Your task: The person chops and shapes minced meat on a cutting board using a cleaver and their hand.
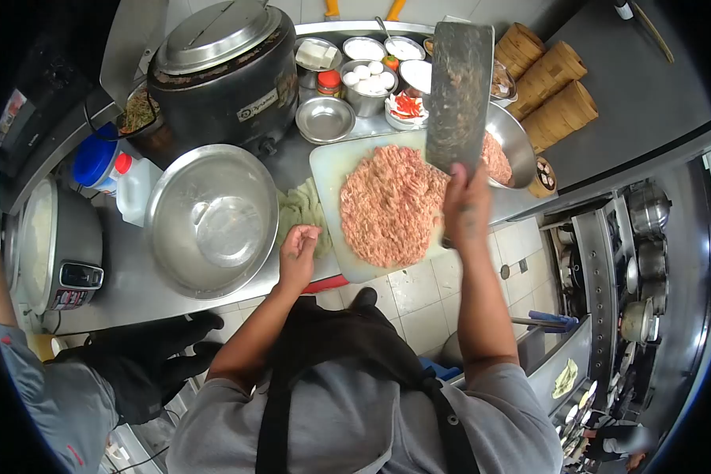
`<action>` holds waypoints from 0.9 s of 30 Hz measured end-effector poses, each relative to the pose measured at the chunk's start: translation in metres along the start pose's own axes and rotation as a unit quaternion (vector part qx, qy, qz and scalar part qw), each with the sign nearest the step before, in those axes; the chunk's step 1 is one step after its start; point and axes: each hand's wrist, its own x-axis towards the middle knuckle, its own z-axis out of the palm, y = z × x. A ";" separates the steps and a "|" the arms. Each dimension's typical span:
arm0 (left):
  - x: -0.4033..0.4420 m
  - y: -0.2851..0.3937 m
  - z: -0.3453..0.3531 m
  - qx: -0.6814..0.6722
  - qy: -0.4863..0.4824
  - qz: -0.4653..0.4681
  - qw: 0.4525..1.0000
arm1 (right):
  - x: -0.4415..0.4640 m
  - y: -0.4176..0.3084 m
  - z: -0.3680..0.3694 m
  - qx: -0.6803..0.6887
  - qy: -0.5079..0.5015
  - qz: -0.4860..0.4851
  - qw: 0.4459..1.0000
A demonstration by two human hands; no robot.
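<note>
My right hand [468, 207] grips a broad cleaver [460, 95], its dark blade smeared with bits of meat and raised over the right side of the cutting board [329, 170]. A thick, spread layer of minced meat [391, 207] covers most of that pale board. Left of the board, my left hand [299, 251] hovers with its fingers curled in and nothing visible in them. It is nearest a greenish cloth [299, 207] tucked by the board's edge; whether they touch I cannot tell. Partly behind the cleaver, a metal bowl [520, 150] holds more minced meat [495, 160].
A large steel bowl [170, 253] stands left of my left hand. Behind are a black soup warmer [221, 95], a bowl of eggs [367, 103] and a small metal dish [325, 118]. Bamboo steamers [559, 117] lie at right. Another person [63, 395] stands at left.
</note>
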 end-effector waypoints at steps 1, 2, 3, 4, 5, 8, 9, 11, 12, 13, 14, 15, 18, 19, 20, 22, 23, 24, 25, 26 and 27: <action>-0.002 0.003 0.002 0.012 0.005 -0.004 1.000 | -0.006 0.025 0.022 -0.017 0.040 -0.027 0.999; -0.003 0.002 0.004 0.008 0.005 -0.002 1.000 | -0.018 0.054 0.039 -0.092 -0.053 -0.003 0.994; -0.003 0.000 0.005 0.004 0.005 0.001 1.000 | -0.031 0.076 0.048 -0.165 -0.147 0.019 0.975; -0.004 -0.001 0.005 -0.001 0.006 0.004 1.000 | -0.036 0.087 0.045 -0.182 -0.194 0.020 0.964; -0.006 0.001 0.006 -0.004 0.015 0.009 1.000 | -0.038 0.098 0.037 -0.196 -0.240 0.021 0.951; -0.014 0.006 0.005 0.000 0.043 0.016 0.999 | -0.010 0.060 -0.006 -0.171 -0.283 0.024 0.944; -0.014 0.006 0.002 0.008 0.046 0.017 0.999 | -0.001 0.035 -0.025 -0.144 -0.251 0.026 0.957; -0.007 0.006 0.005 0.000 0.053 0.027 0.998 | 0.012 0.001 -0.044 -0.123 -0.174 0.027 0.977; -0.008 0.004 0.006 -0.012 0.056 0.028 0.998 | 0.012 -0.012 -0.049 -0.066 -0.131 0.010 0.989; -0.009 0.002 0.006 -0.023 0.059 0.030 0.998 | 0.011 -0.010 -0.039 -0.050 -0.081 0.001 0.995; -0.009 0.002 0.006 -0.015 0.056 0.028 0.998 | 0.010 0.000 -0.021 -0.034 -0.030 -0.007 0.999; -0.009 0.002 0.008 -0.006 0.052 0.028 0.998 | 0.007 0.016 -0.003 -0.018 0.022 -0.016 0.999; -0.008 0.008 0.009 -0.006 0.039 0.024 0.999 | -0.023 0.105 0.040 -0.134 -0.154 0.003 0.979; -0.009 0.010 0.010 -0.011 0.037 0.022 0.999 | -0.026 0.141 0.040 -0.134 -0.227 -0.057 0.963; -0.010 0.007 0.008 -0.017 0.040 0.021 0.999 | -0.019 0.133 0.026 -0.151 -0.250 -0.012 0.956; -0.008 0.001 0.004 -0.029 0.047 0.023 0.998 | -0.004 0.092 -0.008 -0.153 -0.214 0.008 0.965; -0.013 0.001 0.001 -0.026 0.046 0.008 0.999 | 0.002 0.064 -0.027 -0.158 -0.197 -0.011 0.968; -0.011 0.002 -0.001 -0.024 0.045 -0.001 0.999 | 0.007 0.035 -0.042 -0.142 -0.154 -0.041 0.977; -0.007 0.003 0.000 -0.023 0.046 -0.008 0.999 | 0.014 0.019 -0.053 -0.139 -0.147 0.011 0.979; -0.006 0.003 0.001 -0.033 0.046 0.001 0.998 | 0.016 0.005 -0.059 -0.102 -0.101 0.012 0.990; -0.006 0.001 0.002 -0.042 0.046 0.010 0.998 | 0.015 -0.005 -0.058 -0.063 -0.057 0.013 0.996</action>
